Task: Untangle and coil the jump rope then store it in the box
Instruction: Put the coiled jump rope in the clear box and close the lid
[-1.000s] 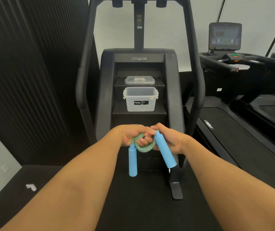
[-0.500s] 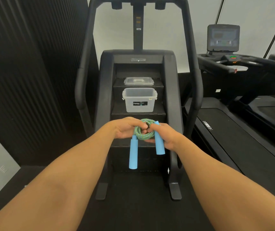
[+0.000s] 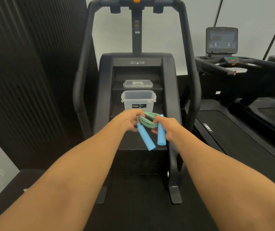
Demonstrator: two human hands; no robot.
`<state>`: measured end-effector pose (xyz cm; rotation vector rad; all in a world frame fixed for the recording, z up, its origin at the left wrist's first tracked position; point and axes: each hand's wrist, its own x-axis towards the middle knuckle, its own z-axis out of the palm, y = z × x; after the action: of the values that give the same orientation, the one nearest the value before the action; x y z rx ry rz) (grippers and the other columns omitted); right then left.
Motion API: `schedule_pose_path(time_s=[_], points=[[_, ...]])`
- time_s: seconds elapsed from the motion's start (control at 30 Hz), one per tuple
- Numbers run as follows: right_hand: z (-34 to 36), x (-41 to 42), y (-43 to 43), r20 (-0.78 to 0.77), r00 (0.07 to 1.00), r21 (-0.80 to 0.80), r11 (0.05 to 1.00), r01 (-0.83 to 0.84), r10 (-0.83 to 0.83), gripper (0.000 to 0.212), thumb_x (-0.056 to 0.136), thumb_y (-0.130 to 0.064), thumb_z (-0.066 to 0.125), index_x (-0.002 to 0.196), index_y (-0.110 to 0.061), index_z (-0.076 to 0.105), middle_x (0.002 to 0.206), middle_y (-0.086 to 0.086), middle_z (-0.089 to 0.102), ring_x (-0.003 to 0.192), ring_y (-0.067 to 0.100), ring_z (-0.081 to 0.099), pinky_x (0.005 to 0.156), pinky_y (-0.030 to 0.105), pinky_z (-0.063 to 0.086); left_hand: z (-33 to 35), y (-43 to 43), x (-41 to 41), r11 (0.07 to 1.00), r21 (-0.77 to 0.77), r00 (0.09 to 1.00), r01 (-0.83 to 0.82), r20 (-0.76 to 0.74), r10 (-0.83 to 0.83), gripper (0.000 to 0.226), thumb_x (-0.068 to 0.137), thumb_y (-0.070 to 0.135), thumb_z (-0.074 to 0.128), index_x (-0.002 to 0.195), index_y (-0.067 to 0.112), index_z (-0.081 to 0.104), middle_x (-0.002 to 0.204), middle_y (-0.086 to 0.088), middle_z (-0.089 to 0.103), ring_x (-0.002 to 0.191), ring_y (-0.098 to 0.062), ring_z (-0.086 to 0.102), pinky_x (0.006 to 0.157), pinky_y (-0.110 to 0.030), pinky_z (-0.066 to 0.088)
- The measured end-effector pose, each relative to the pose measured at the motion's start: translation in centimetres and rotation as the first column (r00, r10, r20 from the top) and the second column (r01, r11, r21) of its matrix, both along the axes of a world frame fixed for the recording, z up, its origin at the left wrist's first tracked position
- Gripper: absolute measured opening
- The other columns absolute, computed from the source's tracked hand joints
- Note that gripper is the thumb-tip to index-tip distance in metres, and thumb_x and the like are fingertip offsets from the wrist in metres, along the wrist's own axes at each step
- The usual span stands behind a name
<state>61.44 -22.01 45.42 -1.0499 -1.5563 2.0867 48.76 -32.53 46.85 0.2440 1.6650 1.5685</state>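
Note:
The jump rope (image 3: 147,121) is a green cord wound into a small coil, with two light blue handles hanging from it. My left hand (image 3: 129,120) grips the coil's left side, and one handle (image 3: 145,137) slants down from it. My right hand (image 3: 167,126) holds the coil's right side together with the other handle (image 3: 161,132). Both hands are just in front of and slightly below the clear plastic box (image 3: 138,101), which stands open on a step of the stair machine. Its lid (image 3: 138,83) lies on the step above.
The black stair machine (image 3: 171,84) has side rails flanking the steps on both sides. Treadmills (image 3: 243,130) stand to the right. A dark ribbed wall (image 3: 25,72) is on the left. The floor is black matting.
Both hands have carried the coiled rope forward and up, closer to the box. The left handle has swung from hanging straight to slanting right.

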Motion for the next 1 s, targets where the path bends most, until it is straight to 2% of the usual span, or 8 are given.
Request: schedule_pose_path(time_s=[0.07, 0.17, 0.27, 0.37, 0.53, 0.7, 0.87, 1.0], points=[[0.2, -0.2, 1.0, 0.03, 1.0, 0.008, 1.0, 0.001, -0.001, 0.029, 0.082, 0.001, 0.071, 0.108, -0.004, 0.061, 0.113, 0.02, 0.064, 0.104, 0.034, 0.068, 0.089, 0.044, 0.06, 0.4, 0.2, 0.2, 0.999, -0.053, 1.0, -0.008, 0.02, 0.009, 0.032, 0.084, 0.0, 0.062, 0.115, 0.009, 0.062, 0.117, -0.012, 0.069, 0.107, -0.029, 0.066, 0.087, -0.056, 0.051], [0.3, -0.8, 2.4, 0.038, 0.999, 0.014, 1.0, -0.009, 0.009, 0.019, 0.082, 0.002, 0.072, 0.097, -0.003, 0.061, 0.109, 0.02, 0.065, 0.098, 0.033, 0.069, 0.09, 0.044, 0.06, 1.0, 1.1, -0.4, 0.998, -0.058, 0.996, -0.018, 0.088, 0.023, 0.041, 0.083, -0.004, 0.062, 0.122, 0.008, 0.062, 0.121, -0.014, 0.069, 0.109, -0.034, 0.068, 0.096, -0.064, 0.052], [0.7, -1.2, 3.8, 0.044, 0.999, 0.022, 1.0, -0.014, 0.013, 0.016, 0.084, 0.001, 0.072, 0.091, -0.004, 0.059, 0.102, 0.018, 0.064, 0.093, 0.03, 0.068, 0.091, 0.042, 0.059, 1.1, 2.0, -1.0, 0.996, -0.079, 0.993, -0.05, 0.104, 0.058, 0.05, 0.078, -0.004, 0.065, 0.126, 0.009, 0.063, 0.118, -0.013, 0.072, 0.106, -0.033, 0.071, 0.097, -0.06, 0.053], [0.6, -1.8, 5.1, 0.062, 0.998, 0.031, 0.999, -0.029, 0.027, 0.019, 0.083, -0.002, 0.073, 0.096, -0.004, 0.06, 0.099, 0.016, 0.064, 0.093, 0.028, 0.068, 0.091, 0.041, 0.059, 0.7, 2.8, -1.8, 0.991, -0.12, 0.993, -0.053, 0.098, 0.065, 0.052, 0.079, -0.001, 0.068, 0.13, 0.008, 0.063, 0.12, -0.01, 0.073, 0.109, -0.029, 0.069, 0.108, -0.05, 0.047], [0.0, -3.6, 7.1, 0.068, 0.996, 0.02, 0.998, -0.062, 0.061, 0.019, 0.082, -0.001, 0.073, 0.097, -0.003, 0.062, 0.101, 0.017, 0.064, 0.085, 0.027, 0.067, 0.086, 0.04, 0.06, 0.3, 4.1, -3.0, 0.99, -0.131, 0.991, -0.048, 0.117, 0.064, 0.031, 0.087, 0.0, 0.06, 0.117, 0.006, 0.064, 0.11, -0.008, 0.073, 0.095, -0.027, 0.069, 0.084, -0.045, 0.051], [-0.3, -8.3, 9.8, 0.065, 0.995, 0.021, 0.996, -0.083, 0.081, 0.032, 0.081, -0.001, 0.075, 0.11, -0.003, 0.063, 0.11, 0.019, 0.067, 0.089, 0.029, 0.071, 0.082, 0.042, 0.062, 0.1, 6.3, -7.4, 0.987, -0.141, 0.988, -0.077, 0.125, 0.095, 0.038, 0.087, -0.002, 0.063, 0.124, 0.007, 0.065, 0.117, -0.01, 0.074, 0.104, -0.029, 0.07, 0.099, -0.047, 0.052], [-1.0, -14.9, 13.4, 0.067, 0.991, 0.029, 0.992, -0.12, 0.118, 0.045, 0.077, -0.006, 0.08, 0.118, -0.005, 0.062, 0.115, 0.019, 0.068, 0.095, 0.03, 0.073, 0.078, 0.043, 0.064, -0.4, 9.4, -13.9, 0.985, -0.153, 0.986, -0.078, 0.132, 0.099, 0.033, 0.089, 0.002, 0.062, 0.121, 0.01, 0.066, 0.116, -0.01, 0.075, 0.103, -0.029, 0.071, 0.089, -0.048, 0.05], [-0.7, -21.3, 17.3, 0.075, 0.989, 0.058, 0.989, -0.135, 0.13, 0.048, 0.077, -0.007, 0.081, 0.121, -0.004, 0.061, 0.109, 0.019, 0.07, 0.087, 0.029, 0.074, 0.07, 0.039, 0.065, -0.6, 12.8, -20.6, 0.988, -0.151, 0.991, -0.043, 0.12, 0.061, 0.036, 0.088, 0.004, 0.064, 0.123, 0.009, 0.066, 0.104, -0.01, 0.076, 0.096, -0.026, 0.071, 0.081, -0.048, 0.052]])
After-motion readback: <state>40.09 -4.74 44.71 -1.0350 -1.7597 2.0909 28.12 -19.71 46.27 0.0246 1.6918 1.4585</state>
